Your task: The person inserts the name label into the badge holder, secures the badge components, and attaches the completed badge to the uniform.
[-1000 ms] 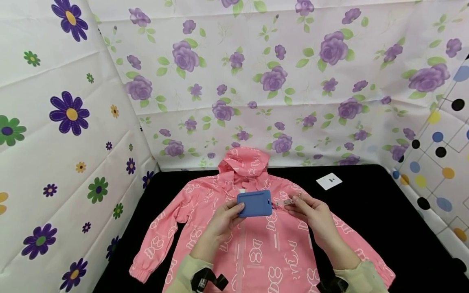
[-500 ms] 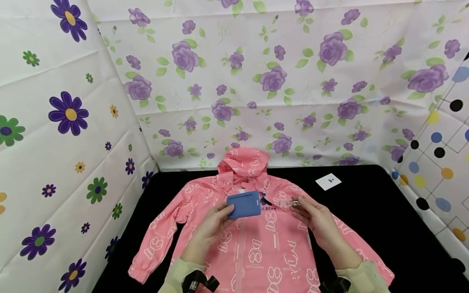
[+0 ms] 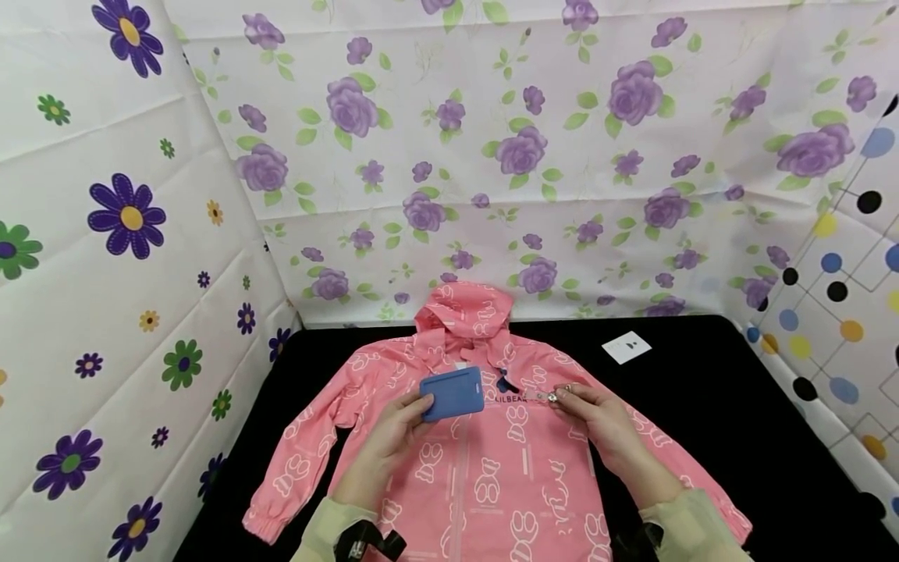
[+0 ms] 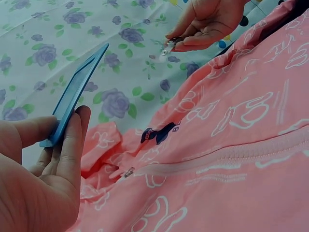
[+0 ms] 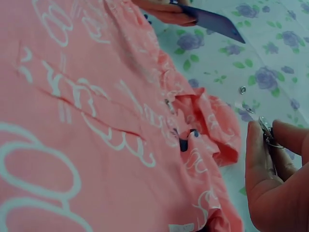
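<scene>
My left hand [image 3: 396, 425] pinches a blue badge holder [image 3: 453, 393] by its left end, thumb on the front and fingers behind. A small slot shows at the holder's right end. To the right, my right hand [image 3: 597, 421] pinches a metal badge clip [image 5: 264, 126] with a clear strap [image 3: 535, 396] that has snap studs. The strap points left toward the holder, and a gap parts the two. Both are held above a pink hooded jacket [image 3: 485, 468] with white bear outlines, which lies spread out, its zipper running down the middle.
A white card [image 3: 627, 347] with a small dark print lies at the back right of the black table [image 3: 702, 406]. Flower-patterned sheets [image 3: 449, 156] enclose the table at the back and left; a dotted sheet [image 3: 843, 328] stands on the right.
The left hand has moved left with the badge holder, widening the gap to the strap. My right hand has shifted slightly down and left, still holding the clip, which has turned a little.
</scene>
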Available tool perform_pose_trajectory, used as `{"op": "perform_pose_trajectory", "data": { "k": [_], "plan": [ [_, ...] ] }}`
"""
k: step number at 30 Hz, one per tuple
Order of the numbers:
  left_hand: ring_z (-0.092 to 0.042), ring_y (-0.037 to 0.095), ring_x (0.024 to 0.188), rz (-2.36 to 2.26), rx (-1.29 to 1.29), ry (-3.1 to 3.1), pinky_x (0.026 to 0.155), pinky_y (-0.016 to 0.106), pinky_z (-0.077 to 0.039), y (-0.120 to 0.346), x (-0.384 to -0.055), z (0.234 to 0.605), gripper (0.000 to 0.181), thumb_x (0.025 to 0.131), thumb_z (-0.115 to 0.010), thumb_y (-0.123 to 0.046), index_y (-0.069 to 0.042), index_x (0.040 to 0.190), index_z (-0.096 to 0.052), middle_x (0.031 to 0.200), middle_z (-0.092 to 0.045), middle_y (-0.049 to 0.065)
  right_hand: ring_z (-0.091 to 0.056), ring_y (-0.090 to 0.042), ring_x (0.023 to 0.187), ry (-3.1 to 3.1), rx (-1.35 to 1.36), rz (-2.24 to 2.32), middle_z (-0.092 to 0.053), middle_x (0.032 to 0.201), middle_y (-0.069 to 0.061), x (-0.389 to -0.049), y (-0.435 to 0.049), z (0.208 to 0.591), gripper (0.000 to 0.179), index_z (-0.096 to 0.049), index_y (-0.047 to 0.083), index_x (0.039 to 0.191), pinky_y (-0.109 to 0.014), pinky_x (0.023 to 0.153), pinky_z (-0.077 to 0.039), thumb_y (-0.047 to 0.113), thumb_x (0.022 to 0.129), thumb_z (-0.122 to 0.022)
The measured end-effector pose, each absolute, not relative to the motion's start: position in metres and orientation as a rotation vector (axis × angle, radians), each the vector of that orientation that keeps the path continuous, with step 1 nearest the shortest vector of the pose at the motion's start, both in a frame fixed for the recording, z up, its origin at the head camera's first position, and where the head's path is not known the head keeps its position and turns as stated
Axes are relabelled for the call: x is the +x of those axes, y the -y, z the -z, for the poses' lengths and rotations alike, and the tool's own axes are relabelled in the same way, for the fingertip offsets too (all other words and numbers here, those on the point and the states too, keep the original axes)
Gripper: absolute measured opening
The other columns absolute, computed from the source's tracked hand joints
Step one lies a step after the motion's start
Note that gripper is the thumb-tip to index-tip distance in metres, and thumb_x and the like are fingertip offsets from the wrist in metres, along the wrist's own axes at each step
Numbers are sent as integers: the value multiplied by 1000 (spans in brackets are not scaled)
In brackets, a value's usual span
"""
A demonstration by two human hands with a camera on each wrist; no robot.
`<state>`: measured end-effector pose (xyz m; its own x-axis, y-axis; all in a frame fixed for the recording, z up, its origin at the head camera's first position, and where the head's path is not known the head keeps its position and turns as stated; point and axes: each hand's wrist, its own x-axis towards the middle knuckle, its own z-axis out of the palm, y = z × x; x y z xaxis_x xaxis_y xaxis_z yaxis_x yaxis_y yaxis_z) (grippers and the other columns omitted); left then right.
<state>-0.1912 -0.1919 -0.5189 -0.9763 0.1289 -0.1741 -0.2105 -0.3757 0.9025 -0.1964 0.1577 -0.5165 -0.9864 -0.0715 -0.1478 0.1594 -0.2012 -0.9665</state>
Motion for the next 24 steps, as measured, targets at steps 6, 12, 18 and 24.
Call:
{"op": "perform_pose_trajectory", "data": {
  "k": [6, 12, 18, 24],
  "plan": [
    [-75, 10, 97, -2436, -130, -1643, 91, 24, -61, 199, -188, 520, 48, 108, -56, -1, 21, 148, -41, 106, -76, 6, -76, -8, 96, -2023, 123, 2157, -78, 110, -3, -206, -152, 524, 50, -60, -13, 140, -24, 87, -62, 17, 103, -75],
    [-74, 9, 96, -2436, -180, -1648, 88, 22, -61, 204, -188, 521, 47, 108, -57, -2, 20, 147, -41, 106, -76, 5, -76, -10, 96, -2068, 131, 2092, -78, 110, -5, -217, -145, 529, 51, -64, -9, 139, -25, 87, -62, 20, 100, -79],
    [-74, 8, 94, -2435, -185, -1633, 89, 21, -60, 206, -188, 521, 48, 109, -56, -2, 19, 148, -40, 103, -76, 4, -77, -10, 92, -2081, 90, 2069, -80, 106, -9, -224, -141, 534, 47, -64, -10, 138, -27, 85, -63, 14, 100, -78],
    [-74, 8, 91, -2455, -206, -1637, 86, 20, -60, 205, -188, 521, 47, 109, -56, -3, 18, 149, -41, 101, -76, 4, -76, -11, 94, -2069, 51, 2083, -79, 110, -9, -228, -135, 535, 45, -64, -12, 138, -27, 86, -63, 12, 102, -75]
  ]
}}
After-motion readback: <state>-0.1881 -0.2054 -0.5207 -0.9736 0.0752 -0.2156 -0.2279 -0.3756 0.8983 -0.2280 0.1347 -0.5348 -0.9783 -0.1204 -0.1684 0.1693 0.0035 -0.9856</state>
